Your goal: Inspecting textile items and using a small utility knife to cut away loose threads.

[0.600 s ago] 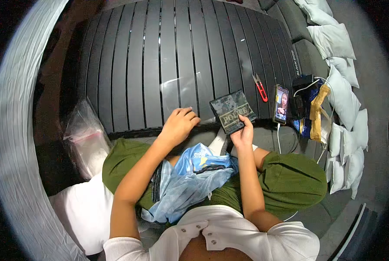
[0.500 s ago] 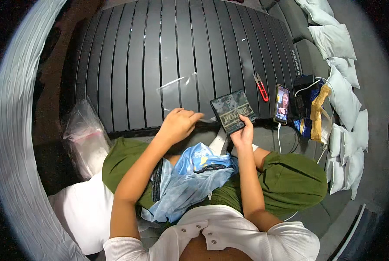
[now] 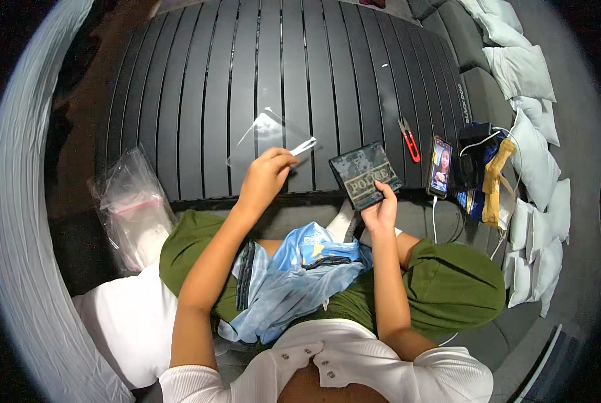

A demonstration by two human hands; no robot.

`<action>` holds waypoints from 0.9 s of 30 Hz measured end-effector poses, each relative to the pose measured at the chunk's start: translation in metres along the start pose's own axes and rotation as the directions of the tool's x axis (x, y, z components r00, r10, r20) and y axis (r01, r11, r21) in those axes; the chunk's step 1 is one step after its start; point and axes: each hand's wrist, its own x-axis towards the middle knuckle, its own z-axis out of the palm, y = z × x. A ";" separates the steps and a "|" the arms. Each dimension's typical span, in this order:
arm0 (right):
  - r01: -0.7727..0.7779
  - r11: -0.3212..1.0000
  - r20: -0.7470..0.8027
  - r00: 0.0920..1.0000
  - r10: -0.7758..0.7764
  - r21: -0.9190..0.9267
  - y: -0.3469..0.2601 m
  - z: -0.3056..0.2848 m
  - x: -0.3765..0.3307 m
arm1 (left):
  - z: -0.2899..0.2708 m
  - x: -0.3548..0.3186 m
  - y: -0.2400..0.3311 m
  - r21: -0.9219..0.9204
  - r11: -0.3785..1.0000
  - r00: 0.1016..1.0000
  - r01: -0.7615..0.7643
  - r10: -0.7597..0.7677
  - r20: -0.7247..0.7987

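"What do you have in the right hand (image 3: 379, 209)?"

"I've got it clamped on the camo square (image 3: 369, 171), thumb on top at the near edge. It sits at twelve o'clock of that hand, tilted toward eleven, over the near edge of the table (image 3: 245, 67). From here I can't tell whether it touches the slats."

"And the left hand (image 3: 268, 173)?"

"Nine o'clock of the square, well apart from it. I read its fingers as together, pinched on the near edge of the clear sleeve (image 3: 263, 134), which spreads out at twelve o'clock of the hand. A white strip (image 3: 306, 146) juts from the fingertips toward two; I can't tell whether it belongs to the sleeve."

"Anything near the square?"

"I see red snips (image 3: 409, 142) between one and two o'clock of it, their points away from the person. The phone (image 3: 440, 164) is at three, screen lit, a white cable (image 3: 435, 218) leaving it at six."

"Lower down?"

"On the lap, at seven o'clock of the square, I have a crumpled blue cloth (image 3: 273, 299). The clear pouch (image 3: 136, 225) lies at eight from the left hand, just beside the knee."
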 end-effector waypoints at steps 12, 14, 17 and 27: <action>-0.178 0.965 0.172 0.962 0.212 -0.193 0.001 0.033 -0.025 | -0.006 0.005 0.013 0.130 0.991 0.994 -0.029 0.042 -0.100; -0.301 0.924 0.228 0.907 0.353 -0.235 -0.003 0.040 -0.032 | -0.007 0.006 0.014 0.161 0.986 0.995 -0.036 0.050 -0.081; -0.445 0.866 0.312 0.809 0.498 -0.228 -0.001 0.053 -0.031 | -0.007 0.006 0.017 0.184 0.980 0.994 -0.079 0.091 -0.058; -0.421 0.904 0.364 0.832 0.418 -0.076 0.011 0.073 -0.016 | -0.010 0.006 0.023 0.275 0.940 0.976 -0.201 0.216 -0.024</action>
